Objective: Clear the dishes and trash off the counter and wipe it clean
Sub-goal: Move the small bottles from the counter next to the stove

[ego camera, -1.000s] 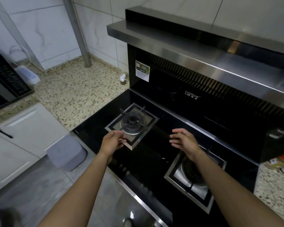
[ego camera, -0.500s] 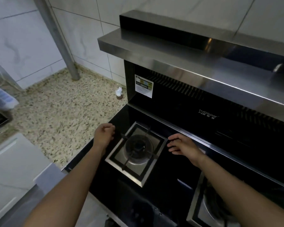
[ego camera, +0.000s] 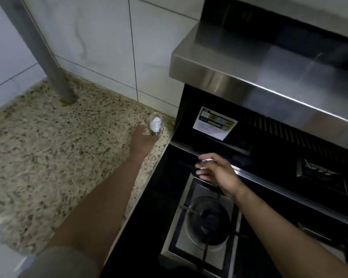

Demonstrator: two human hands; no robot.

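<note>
A small clear glass [ego camera: 155, 125] with something white inside stands on the speckled stone counter [ego camera: 48, 157], in the back corner beside the stove. My left hand [ego camera: 142, 140] is stretched out to it, and thumb and fingers wrap round its lower part. The hand covers the glass's base. My right hand [ego camera: 216, 171] hovers over the black stove top [ego camera: 163, 197], behind the left burner [ego camera: 208, 219], with fingers spread and nothing in it.
A steel hood [ego camera: 259, 77] juts out over the stove at the right. A grey pipe [ego camera: 40, 53] rises from the counter at the back left, against the tiled wall [ego camera: 109, 41]. A paper label [ego camera: 214, 125] is stuck on the stove's back panel.
My view has swung left toward the counter corner. My left hand left the burner's edge and reached forward to the glass. My right hand stayed over the stove.
</note>
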